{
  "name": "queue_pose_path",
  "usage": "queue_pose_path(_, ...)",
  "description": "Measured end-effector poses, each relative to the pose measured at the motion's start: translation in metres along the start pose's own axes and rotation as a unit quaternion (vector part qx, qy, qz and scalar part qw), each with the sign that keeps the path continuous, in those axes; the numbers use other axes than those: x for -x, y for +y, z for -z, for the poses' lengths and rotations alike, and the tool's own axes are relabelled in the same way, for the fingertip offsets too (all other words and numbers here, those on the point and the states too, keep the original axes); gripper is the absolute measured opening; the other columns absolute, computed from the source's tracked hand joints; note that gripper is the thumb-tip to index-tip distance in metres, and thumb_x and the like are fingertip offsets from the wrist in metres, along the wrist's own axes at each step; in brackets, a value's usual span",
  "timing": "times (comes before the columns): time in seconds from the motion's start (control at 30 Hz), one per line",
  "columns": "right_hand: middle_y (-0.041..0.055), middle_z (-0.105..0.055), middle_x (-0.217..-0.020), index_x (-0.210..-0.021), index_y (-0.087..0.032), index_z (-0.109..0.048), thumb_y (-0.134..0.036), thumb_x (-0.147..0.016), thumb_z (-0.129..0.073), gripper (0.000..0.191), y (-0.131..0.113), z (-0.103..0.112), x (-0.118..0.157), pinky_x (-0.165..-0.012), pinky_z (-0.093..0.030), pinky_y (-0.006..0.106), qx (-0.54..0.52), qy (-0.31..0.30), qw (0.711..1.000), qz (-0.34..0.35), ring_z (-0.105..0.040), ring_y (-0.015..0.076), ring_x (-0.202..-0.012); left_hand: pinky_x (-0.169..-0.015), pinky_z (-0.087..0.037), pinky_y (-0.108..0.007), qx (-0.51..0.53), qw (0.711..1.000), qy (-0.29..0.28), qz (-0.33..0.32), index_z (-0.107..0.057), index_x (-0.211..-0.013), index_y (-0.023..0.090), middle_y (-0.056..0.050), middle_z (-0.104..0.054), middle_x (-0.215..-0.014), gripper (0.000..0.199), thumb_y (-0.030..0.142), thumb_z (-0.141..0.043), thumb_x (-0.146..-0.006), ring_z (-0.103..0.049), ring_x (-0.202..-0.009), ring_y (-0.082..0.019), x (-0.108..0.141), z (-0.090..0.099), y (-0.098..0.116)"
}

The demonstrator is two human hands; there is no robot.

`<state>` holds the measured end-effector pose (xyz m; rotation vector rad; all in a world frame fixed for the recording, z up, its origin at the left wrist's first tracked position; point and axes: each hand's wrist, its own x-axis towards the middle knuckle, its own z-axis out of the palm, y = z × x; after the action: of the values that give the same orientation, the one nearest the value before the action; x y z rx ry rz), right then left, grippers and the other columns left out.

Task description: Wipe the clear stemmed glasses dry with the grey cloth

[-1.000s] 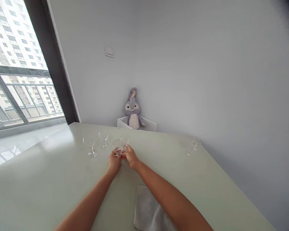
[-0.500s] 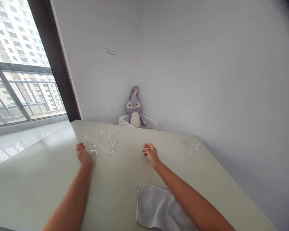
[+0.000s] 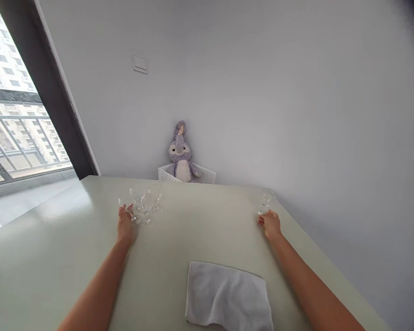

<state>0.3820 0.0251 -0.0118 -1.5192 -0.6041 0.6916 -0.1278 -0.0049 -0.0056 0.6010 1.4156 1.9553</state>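
Observation:
On the left of the pale table [image 3: 165,257], several clear stemmed glasses stand close together. My left hand [image 3: 124,225] is closed at the stem of the nearest-left glass [image 3: 123,202], its fingertips partly behind the glass. Just beside it are another stemmed glass [image 3: 144,200] and one farther back [image 3: 155,191]. Over at the right, a single stemmed glass [image 3: 268,196] appears near the table's far right edge. The fingers of my right hand [image 3: 271,224] are closed at its lower part, and they hide some of the stem and foot.
A grey cloth [image 3: 229,296] lies flat and slightly wrinkled at the near side, between my forearms. Past the far edge sits a plush toy [image 3: 182,170] in a white perforated basket [image 3: 207,175]. Walls rise behind and to the right; a window [image 3: 17,133] is at left.
My right hand has moved right, from mid-table to the lone glass, and closed on it. My left hand has gone from beside the left glass to its stem. The view has turned slightly right.

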Motion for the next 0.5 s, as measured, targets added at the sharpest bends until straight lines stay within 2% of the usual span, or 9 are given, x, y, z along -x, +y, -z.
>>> queue_pose_path(0.1,0.0007,-0.047,-0.096,-0.096,-0.023,-0.042,-0.017,-0.051,-0.056,0.048,-0.005,-0.012,-0.015,-0.045,-0.046,0.019,0.011,-0.03,0.999,0.006,-0.053,0.0074,-0.059,-0.093,-0.036,-0.035,0.013,1.0,-0.01,0.017,-0.047,-0.113,0.024,-0.006,-0.053,-0.116,0.048,0.055,-0.029,-0.081,-0.049,-0.106,-0.017,0.003,-0.001,0.001)
queue_pose_path(0.23,0.0012,-0.049,-0.094,-0.091,-0.021,-0.044,-0.017,-0.05,-0.057,0.043,-0.007,-0.032,-0.017,-0.041,-0.041,0.017,0.035,-0.059,0.998,0.008,-0.049,0.0059,-0.055,-0.093,-0.037,-0.035,0.016,1.0,-0.016,0.01,-0.048,-0.112,0.022,-0.007,-0.053,-0.115,0.049,0.056,-0.031,-0.08,-0.049,-0.105,-0.017,0.007,-0.002,0.003)
queue_pose_path(0.33,0.0005,-0.052,-0.089,-0.09,-0.02,-0.046,-0.017,-0.052,-0.057,0.039,-0.005,-0.051,-0.002,-0.04,-0.038,0.016,0.046,-0.084,0.995,0.016,-0.048,0.0052,-0.052,-0.094,-0.036,-0.035,0.009,1.0,-0.016,0.013,-0.046,-0.114,0.022,-0.008,-0.053,-0.115,0.051,0.056,-0.033,-0.079,-0.049,-0.107,-0.018,0.009,-0.004,0.002)
queue_pose_path(0.5,-0.0024,-0.052,-0.072,-0.086,-0.019,-0.049,-0.021,-0.059,-0.054,0.027,-0.003,-0.088,0.042,-0.043,-0.037,0.017,0.051,-0.148,0.987,0.03,-0.047,0.0059,-0.049,-0.091,-0.037,-0.034,-0.017,0.999,-0.032,0.0,-0.047,-0.113,0.021,-0.008,-0.055,-0.111,0.047,0.053,-0.033,-0.081,-0.052,-0.1,-0.016,0.015,-0.006,0.003)
